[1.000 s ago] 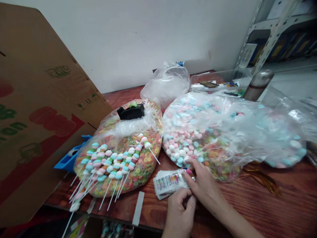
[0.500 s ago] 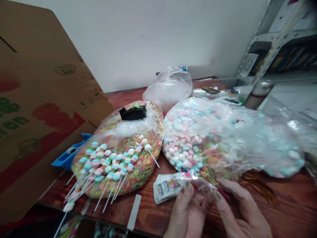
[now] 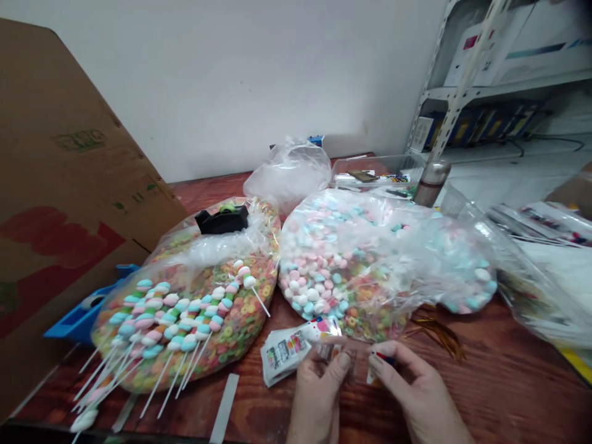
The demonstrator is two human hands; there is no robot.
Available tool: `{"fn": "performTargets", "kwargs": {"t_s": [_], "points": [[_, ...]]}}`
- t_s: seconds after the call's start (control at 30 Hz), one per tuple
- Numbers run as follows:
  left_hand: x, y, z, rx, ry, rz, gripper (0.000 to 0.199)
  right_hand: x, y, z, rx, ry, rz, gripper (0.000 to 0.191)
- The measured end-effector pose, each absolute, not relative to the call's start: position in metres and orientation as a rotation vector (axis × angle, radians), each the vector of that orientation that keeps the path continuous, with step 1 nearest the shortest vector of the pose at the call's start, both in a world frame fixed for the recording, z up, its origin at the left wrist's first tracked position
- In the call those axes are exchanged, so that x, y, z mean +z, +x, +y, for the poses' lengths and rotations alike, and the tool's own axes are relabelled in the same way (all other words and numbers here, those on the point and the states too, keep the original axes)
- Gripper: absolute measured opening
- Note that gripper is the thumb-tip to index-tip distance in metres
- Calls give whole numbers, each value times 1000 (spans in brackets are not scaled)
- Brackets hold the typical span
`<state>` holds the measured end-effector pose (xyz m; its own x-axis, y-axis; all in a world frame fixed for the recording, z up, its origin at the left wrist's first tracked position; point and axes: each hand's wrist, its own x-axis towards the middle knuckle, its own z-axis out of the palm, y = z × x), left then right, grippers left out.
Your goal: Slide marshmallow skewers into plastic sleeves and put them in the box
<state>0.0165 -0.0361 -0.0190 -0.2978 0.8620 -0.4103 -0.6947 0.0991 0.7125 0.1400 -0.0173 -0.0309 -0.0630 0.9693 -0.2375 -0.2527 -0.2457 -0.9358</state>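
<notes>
My left hand [image 3: 319,388] is closed, thumb over fingers, on a small clear plastic bag [image 3: 333,351] with dark print. To its right, my right hand [image 3: 411,388] pinches a small white, red and blue printed piece [image 3: 375,366]; whether it is part of the same bag I cannot tell. Just beyond the left hand lies a stack of printed plastic bags [image 3: 282,357]. Marshmallow and cereal-ring skewers [image 3: 185,314] on white sticks rest on a big bag of colourful cereal rings [image 3: 245,327]. A big bag of pastel marshmallows [image 3: 319,277] lies behind my hands.
A black tape dispenser [image 3: 222,221] sits on the cereal bag, and a blue tape dispenser [image 3: 86,314] stands by the cardboard box [image 3: 69,203] at left. Golden ties [image 3: 439,336] lie at right. A metal bottle [image 3: 431,184] and clear trays [image 3: 490,240] stand farther back.
The view has turned right, so the table's things sit farther left. My right hand has drawn a little apart from the left, with the printed piece now showing at its fingertips.
</notes>
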Motion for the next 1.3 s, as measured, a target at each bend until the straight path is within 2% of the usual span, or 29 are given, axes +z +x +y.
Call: {"fn": "performTargets", "kwargs": {"t_s": [0.07,0.17,0.23,0.47,0.67,0.83,0.97,1.0,1.1,1.3], "points": [[-18,18,-37,1492,270,1006,33,-28,142,-17,1496,-1162,-980,28],[-16,19,-36,1471,347,1029,17,-26,143,-18,1526,-1142,-1002,33],[-15,20,-36,1488,361,1037,14,-28,144,-19,1537,-1117,-1097,30],[-13,26,-34,1470,359,1078,23,-30,153,-19,1453,-1117,-1375,30],[-22,26,-34,1592,301,1166,28,-35,156,-21,1105,-1257,-1681,37],[-28,23,-30,1523,143,1007,30,-35,158,-19,903,-1143,-1864,39],[-30,19,-27,1517,-12,934,38,-27,162,-20,926,-1152,-1743,30],[-31,18,-27,1521,-46,932,40,-25,163,-21,887,-1163,-1704,28],[-33,14,-26,1542,-92,934,44,-21,163,-29,687,-1182,-1634,37],[-28,14,-27,1571,-60,972,42,-24,152,-35,485,-1122,-1725,28]]}}
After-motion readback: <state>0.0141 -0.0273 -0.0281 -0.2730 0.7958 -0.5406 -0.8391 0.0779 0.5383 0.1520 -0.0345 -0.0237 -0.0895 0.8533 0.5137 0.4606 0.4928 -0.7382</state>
